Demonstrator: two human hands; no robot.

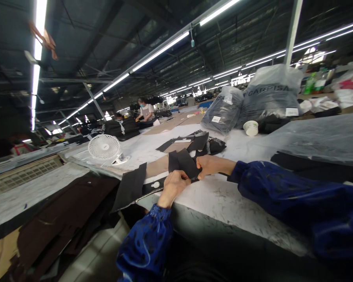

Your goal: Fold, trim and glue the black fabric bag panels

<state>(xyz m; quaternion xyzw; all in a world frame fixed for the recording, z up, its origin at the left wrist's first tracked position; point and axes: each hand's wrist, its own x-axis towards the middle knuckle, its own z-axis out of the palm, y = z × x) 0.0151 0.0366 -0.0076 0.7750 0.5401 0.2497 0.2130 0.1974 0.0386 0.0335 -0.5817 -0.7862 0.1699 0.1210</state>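
Observation:
A flat black and tan fabric panel (pixel 157 166) lies across the front edge of the white table, its left end overhanging. A dark folded flap (pixel 184 160) covers its right part, and a white fitting (pixel 155 184) shows near its lower edge. My left hand (pixel 175 186) is closed at that lower edge, thumb and fingers pinched on the panel. To its right, my right hand (pixel 210 165) is closed around the panel's right end, fingertips partly hidden. Just behind lies a loose pile of similar black pieces (pixel 198 141).
A white fan (pixel 104 147) stands left on the table (pixel 217 203). Filled plastic bags (pixel 270 94) and a paper cup (pixel 251 128) are at the back right. Brown fabric (pixel 67 211) is stacked at lower left. Another person (pixel 147 111) works farther back.

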